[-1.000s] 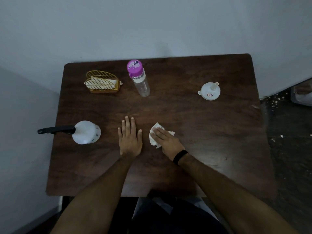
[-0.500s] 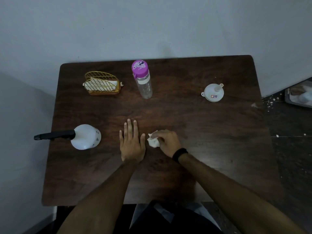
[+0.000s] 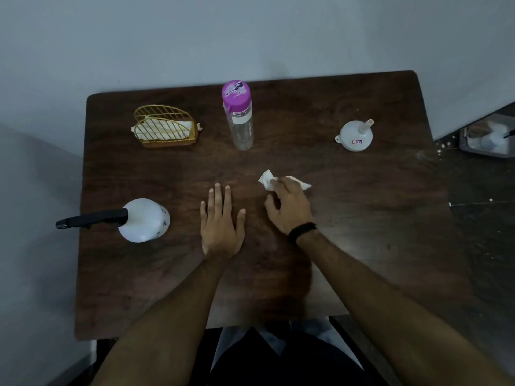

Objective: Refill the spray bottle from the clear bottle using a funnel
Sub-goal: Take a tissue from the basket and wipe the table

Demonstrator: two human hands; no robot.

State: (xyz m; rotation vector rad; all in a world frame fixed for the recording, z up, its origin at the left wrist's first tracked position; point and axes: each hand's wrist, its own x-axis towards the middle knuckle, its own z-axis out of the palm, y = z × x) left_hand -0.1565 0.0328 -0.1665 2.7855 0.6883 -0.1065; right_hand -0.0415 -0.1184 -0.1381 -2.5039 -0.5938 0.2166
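Wiping table (image 3: 362,246) w/ tissue (image 3: 267,180) gripped in right hand (image 3: 289,206); left hand (image 3: 221,224) flat, fingers straight. Refill looks done, I think; next bin tissue.

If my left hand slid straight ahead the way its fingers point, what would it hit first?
Probably the clear bottle: the left hand lies flat, fingers aimed up the table slightly rightward. Bare wood lies between; it might just pass the bottle's left.
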